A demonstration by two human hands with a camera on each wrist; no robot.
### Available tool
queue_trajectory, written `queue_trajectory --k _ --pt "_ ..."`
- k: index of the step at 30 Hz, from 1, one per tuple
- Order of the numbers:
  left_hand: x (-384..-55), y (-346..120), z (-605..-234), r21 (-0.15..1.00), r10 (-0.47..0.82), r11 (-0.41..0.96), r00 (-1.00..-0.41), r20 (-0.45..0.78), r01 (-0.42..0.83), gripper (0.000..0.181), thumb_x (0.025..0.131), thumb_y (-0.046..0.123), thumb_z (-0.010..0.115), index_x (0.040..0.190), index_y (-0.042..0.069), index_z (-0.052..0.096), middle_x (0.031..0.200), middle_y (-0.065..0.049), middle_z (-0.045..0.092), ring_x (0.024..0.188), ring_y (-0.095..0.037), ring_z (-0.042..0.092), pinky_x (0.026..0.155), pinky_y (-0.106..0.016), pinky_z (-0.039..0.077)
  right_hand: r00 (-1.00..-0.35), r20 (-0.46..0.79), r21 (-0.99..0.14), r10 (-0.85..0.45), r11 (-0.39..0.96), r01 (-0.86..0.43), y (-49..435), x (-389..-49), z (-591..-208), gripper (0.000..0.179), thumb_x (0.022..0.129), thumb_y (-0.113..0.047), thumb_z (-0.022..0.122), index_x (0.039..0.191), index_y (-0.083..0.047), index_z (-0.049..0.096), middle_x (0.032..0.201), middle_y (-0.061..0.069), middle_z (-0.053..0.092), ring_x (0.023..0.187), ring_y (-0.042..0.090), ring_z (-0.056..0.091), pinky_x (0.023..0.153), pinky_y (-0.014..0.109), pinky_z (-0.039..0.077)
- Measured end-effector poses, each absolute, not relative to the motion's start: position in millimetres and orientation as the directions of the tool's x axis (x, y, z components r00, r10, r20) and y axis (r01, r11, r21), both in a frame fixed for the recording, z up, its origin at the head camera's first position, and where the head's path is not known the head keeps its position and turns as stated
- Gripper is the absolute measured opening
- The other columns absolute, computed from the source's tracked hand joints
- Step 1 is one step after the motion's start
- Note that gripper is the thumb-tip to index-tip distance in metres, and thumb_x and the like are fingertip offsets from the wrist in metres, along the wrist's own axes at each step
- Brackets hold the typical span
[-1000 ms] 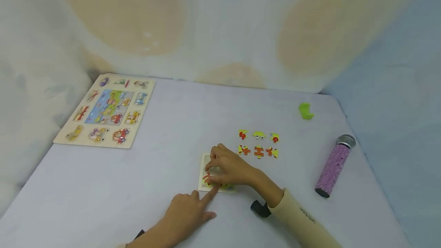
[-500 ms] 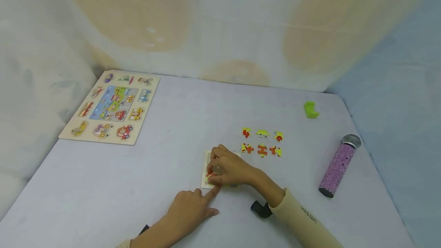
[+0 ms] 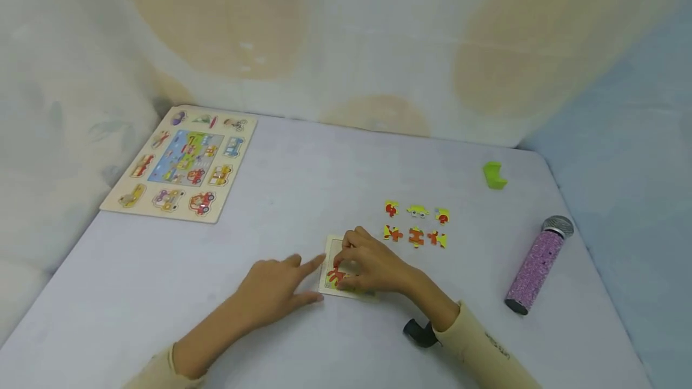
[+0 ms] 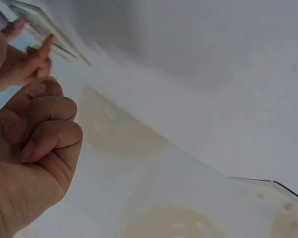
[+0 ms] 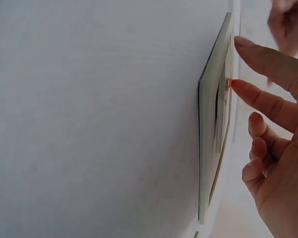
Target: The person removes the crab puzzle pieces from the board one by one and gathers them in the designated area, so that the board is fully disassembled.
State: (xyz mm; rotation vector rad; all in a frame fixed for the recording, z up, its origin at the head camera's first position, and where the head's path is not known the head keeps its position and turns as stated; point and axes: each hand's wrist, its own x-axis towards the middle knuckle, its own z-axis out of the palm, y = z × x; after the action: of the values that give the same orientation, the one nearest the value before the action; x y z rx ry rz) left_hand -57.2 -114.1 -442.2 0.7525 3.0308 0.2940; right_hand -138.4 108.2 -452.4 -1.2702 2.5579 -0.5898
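In the head view a small framed wooden puzzle board (image 3: 323, 281) lies flat on the table. My right hand (image 3: 373, 262) is over it, thumb and index finger at a red-and-yellow puzzle piece (image 3: 336, 276) in its lower left part. The right wrist view shows the fingertips (image 5: 238, 89) at the raised piece (image 5: 221, 119), the other fingers curled. My left hand (image 3: 273, 290) is beside the board, index finger and thumb extended toward its left edge and lower corner; its other fingers curl in the left wrist view. The right hand hides much of the board.
Several loose puzzle pieces (image 3: 416, 236) lie in two rows right of the board. A larger vehicle puzzle (image 3: 232, 188) is at the back left. A green block (image 3: 494, 175) and a glittery purple microphone (image 3: 535, 266) stand to the right. A black object (image 3: 420, 334) is by the right sleeve.
My left hand has drawn back from the board's lower edge to its left side, thumb now spread by the corner. The right hand stays over the same piece. The head view has shifted slightly.
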Motion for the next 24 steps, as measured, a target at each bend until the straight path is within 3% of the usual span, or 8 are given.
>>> queue_trajectory --k 8,19,24 --pt "-90.2 -116.2 -460.9 0.199 0.487 0.859 -0.873 -0.034 0.471 0.103 0.068 0.077 0.069 0.148 0.016 0.048 0.082 -0.004 0.053 0.049 -0.01 0.034 0.047 -0.026 0.029 -0.563 0.025 -0.366 -0.826 0.517 -0.774 100.5 -131.4 -452.4 0.032 0.08 -0.038 0.082 0.102 -0.015 0.076 0.102 -0.003 0.053 0.097 0.011 0.041 0.081 0.023 0.042" --pt "-91.8 -115.0 -461.1 0.197 0.449 0.88 -0.893 -0.045 0.433 0.102 0.065 0.078 0.071 0.146 0.019 0.051 0.079 -0.003 0.048 0.05 -0.012 0.033 0.047 -0.027 0.029 -0.502 -0.013 -0.251 -0.865 0.489 -0.835 86.6 -134.3 -445.9 0.02 0.082 -0.035 0.079 0.092 -0.017 0.076 0.095 -0.005 0.053 0.09 0.01 0.039 0.079 0.021 0.037" --pt "-92.0 -113.4 -461.3 0.216 0.436 0.884 -0.898 -0.062 0.415 0.103 0.065 0.078 0.072 0.148 0.021 0.049 0.078 -0.003 0.047 0.051 -0.012 0.03 0.047 -0.027 0.029 -0.523 -0.032 -0.31 -0.852 0.506 -0.805 95.9 -135.5 -447.1 0.021 0.083 -0.035 0.079 0.094 -0.018 0.076 0.097 -0.006 0.054 0.093 0.01 0.041 0.081 0.022 0.04"
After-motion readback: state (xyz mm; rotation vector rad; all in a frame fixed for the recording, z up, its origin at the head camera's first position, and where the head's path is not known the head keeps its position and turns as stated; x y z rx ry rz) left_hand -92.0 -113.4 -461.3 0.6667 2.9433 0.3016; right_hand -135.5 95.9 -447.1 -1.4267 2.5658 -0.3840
